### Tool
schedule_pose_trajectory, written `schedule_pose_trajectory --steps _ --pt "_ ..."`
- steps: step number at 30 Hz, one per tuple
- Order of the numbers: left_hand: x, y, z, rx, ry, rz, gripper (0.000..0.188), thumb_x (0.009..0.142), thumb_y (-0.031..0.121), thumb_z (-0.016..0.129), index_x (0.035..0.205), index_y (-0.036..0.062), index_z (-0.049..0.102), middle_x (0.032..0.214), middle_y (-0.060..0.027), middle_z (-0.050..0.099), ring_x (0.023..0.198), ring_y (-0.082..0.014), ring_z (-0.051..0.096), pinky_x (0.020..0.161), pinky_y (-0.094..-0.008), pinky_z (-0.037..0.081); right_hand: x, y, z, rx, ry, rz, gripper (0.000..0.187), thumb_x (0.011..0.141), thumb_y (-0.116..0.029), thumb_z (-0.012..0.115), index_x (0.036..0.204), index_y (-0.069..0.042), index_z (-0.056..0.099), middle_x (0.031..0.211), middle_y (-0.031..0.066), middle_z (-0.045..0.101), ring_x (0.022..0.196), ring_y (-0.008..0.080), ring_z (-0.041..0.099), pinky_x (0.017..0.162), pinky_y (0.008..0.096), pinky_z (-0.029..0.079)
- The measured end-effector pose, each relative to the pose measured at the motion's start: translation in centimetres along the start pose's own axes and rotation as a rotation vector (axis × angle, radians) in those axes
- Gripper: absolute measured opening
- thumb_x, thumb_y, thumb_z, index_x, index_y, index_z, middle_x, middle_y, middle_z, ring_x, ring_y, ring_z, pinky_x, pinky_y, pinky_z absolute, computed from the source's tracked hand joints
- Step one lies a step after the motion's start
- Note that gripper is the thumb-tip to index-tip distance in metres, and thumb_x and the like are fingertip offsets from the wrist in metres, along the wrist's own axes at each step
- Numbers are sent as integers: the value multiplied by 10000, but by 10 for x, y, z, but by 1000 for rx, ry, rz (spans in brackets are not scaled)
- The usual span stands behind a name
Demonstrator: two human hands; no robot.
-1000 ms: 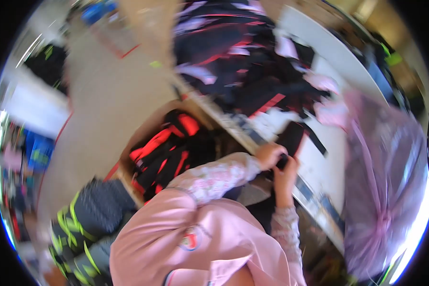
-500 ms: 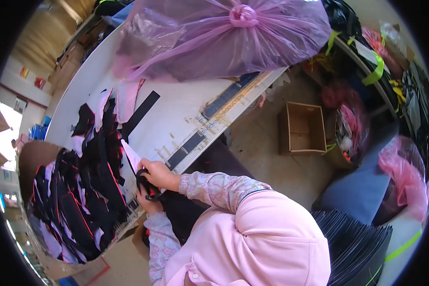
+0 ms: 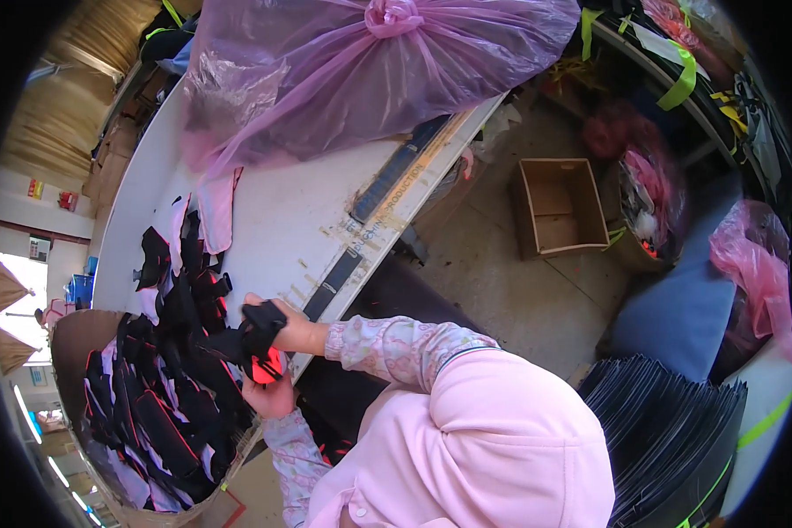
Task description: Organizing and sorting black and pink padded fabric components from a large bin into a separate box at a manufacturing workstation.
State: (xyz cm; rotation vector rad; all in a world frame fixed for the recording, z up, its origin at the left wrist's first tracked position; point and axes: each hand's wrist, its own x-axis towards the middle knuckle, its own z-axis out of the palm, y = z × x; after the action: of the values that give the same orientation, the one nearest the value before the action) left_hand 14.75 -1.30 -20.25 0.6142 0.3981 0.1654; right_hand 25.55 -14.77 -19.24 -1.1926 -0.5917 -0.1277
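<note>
turned since half a second ago, the strap [image 3: 264, 321] now shows a broad red patch between the two hands, where only slivers of red stood out earlier; the whole scene has also slid a little as the head moves. nearest is the pink top [image 3: 510, 422] of the wearer. past it, the right hand [image 3: 304, 336] has thumb and fingers closed around the folded black part of the strap, though the strap hides some of the fingertips. the left hand [image 3: 273, 398] pinches the red part from below, its thumb at the side (how the other fingers lie behind it, i cannot tell). the strap is up in both hands by the near edge of the white table [image 3: 277, 207], just beside a heap of straps [image 3: 154, 405], black with red edges and pale pink pieces. most of that heap sits in a carton [image 3: 84, 339], and some spills onto the table. to the right, a dark stack [image 3: 664, 431] of thin sheets leans in close. farther off, a knotted purple bag [image 3: 352, 79] covers the far part of the table, and an open box [image 3: 559, 207] stands on the floor [image 3: 480, 251] beyond the table's edge. tan drapes [image 3: 66, 114] hang at far left.
</note>
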Motion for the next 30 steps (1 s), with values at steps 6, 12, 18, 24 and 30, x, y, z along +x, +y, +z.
schedule_pose_trajectory --steps 6,12,18,24,30 --pt "14 17 5 260 -58 -2 429 884 322 452 1130 -18 541 1074 -118 610 966 -254 598 870 -376 474 -5 23 20 526 1 593 148 793 -70 641 805 -39 497 721 5 527 687 101 510 607 262 436" --pt "10 17 44 646 241 64 391 913 328 452 1098 7 579 1044 -94 619 921 -184 610 817 -302 503 -1 -17 12 1110 -57 779 54 850 -112 587 842 -96 536 792 -30 541 729 84 516 659 262 451" --pt "-19 -7 48 214 131 203 232 922 237 503 1059 65 577 983 -54 624 878 -156 618 703 -323 522 1 -35 8 550 -116 444 41 871 -50 533 858 -83 512 827 -36 478 793 57 454 724 201 380" --pt "-29 -28 47 -277 -114 88 235 888 254 567 1048 83 566 984 -58 637 867 -195 625 746 -353 506 -15 -26 -17 -49 -103 181 48 888 -78 517 850 -77 488 809 -38 429 764 69 394 705 216 350" --pt "-29 -34 29 -462 -218 140 216 911 222 543 1034 49 582 1008 -61 636 936 -177 605 858 -334 472 -10 -17 -24 69 -149 293 157 940 -202 483 885 -56 461 854 5 412 800 109 418 762 244 375"
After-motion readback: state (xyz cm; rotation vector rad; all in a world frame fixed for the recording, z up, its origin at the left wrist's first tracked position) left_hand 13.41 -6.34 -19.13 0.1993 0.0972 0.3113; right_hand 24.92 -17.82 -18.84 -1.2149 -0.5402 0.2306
